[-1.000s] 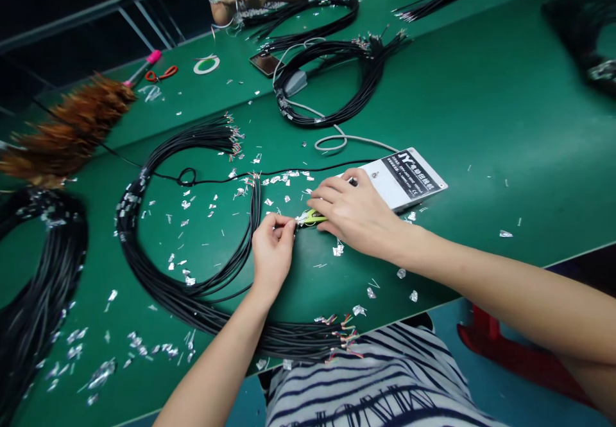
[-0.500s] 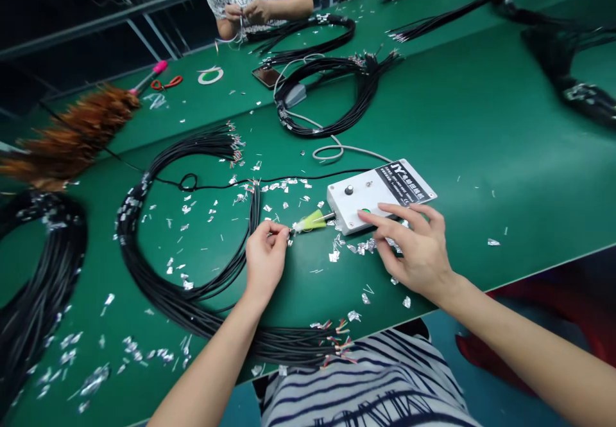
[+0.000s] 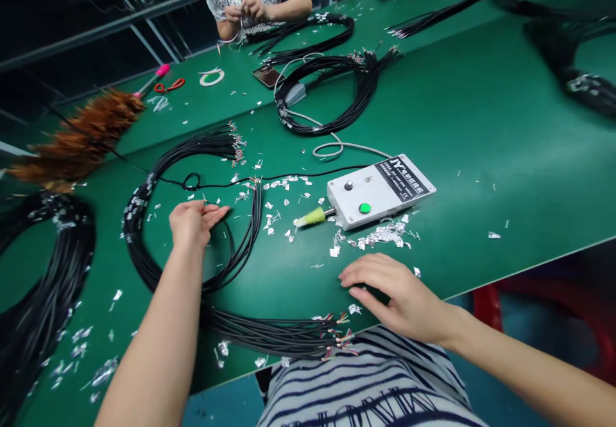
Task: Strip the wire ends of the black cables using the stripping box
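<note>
Your left hand (image 3: 195, 220) lies flat, fingers spread, holding nothing, on the looped bundle of thin black cables (image 3: 192, 286), prob. to pin it to the green bench mat (image 3: 481, 144). Right hand (image 3: 402, 295) rests open, palm down, nr the bundle's coloured wire ends (image 3: 339, 337) at the front edge. White control box w/ green button (image 3: 380, 191) sits just beyond, amid foil scraps (image 3: 382, 235).

Looped black cable bundle (image 3: 192, 286) with stripped coloured ends, flat on green table (image 3: 481, 125)
</note>
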`<state>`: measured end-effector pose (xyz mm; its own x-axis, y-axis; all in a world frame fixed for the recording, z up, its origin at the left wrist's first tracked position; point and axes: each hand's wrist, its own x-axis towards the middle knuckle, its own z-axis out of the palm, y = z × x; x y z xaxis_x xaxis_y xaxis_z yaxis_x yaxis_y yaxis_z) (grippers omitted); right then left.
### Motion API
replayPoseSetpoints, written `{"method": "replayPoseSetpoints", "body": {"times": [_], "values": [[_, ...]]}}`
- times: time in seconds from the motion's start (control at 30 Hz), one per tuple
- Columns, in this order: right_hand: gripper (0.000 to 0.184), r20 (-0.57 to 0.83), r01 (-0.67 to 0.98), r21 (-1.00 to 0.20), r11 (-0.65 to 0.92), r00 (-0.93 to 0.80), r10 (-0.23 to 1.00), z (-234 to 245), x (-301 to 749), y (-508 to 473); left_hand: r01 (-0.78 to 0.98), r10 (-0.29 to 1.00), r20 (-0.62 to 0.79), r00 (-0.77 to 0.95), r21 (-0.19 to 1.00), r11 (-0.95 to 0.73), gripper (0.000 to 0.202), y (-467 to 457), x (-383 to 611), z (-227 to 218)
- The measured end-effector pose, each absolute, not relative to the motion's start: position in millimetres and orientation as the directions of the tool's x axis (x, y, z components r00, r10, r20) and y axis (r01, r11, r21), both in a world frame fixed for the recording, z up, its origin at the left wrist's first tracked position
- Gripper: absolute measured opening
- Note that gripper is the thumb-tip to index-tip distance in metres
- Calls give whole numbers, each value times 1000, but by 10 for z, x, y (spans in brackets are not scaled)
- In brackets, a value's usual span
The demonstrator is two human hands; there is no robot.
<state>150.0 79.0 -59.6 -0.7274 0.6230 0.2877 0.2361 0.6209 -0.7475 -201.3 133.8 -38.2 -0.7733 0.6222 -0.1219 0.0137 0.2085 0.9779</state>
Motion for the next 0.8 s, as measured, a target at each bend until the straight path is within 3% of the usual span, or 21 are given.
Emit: {"method": "replayPoseSetpoints", "body": {"times": [0.07,0.13,0.2,0.23,0.27,0.33,0.4,0.47,0.6,0.8], "values": [[17,264,231,-755,613,-749,608,-600,1493,770,38,601,-99,-793,977,212,19,1265,-1937,-360],[17,263,234,-757,610,-746,612,-591,1491,774,210,671,34,-740,960,184,14,1055,-1714,-315],[16,266,241,-760,603,-732,628,-576,1492,793,563,907,175,-384,823,79,6,743,-1403,-250],[15,270,243,-761,601,-724,635,-571,1491,805,654,989,95,-109,756,-1,7,576,-1242,-214],[14,278,243,-761,602,-715,641,-568,1488,817,696,989,-42,143,714,-70,12,419,-1093,-176],[13,303,233,-759,608,-700,646,-569,1474,841,807,891,-286,353,574,-136,21,182,-865,-103],[13,323,219,-761,611,-689,648,-579,1451,859,879,818,-444,365,453,-146,24,78,-758,-40],[14,322,214,-772,598,-680,659,-592,1427,870,901,784,-521,338,419,-111,21,76,-755,8],[15,290,221,-809,545,-657,696,-611,1399,871,872,747,-570,342,489,-26,21,121,-853,46],[14,255,212,-844,493,-650,716,-627,1384,859,751,776,-507,374,657,68,25,64,-935,-14]]}}
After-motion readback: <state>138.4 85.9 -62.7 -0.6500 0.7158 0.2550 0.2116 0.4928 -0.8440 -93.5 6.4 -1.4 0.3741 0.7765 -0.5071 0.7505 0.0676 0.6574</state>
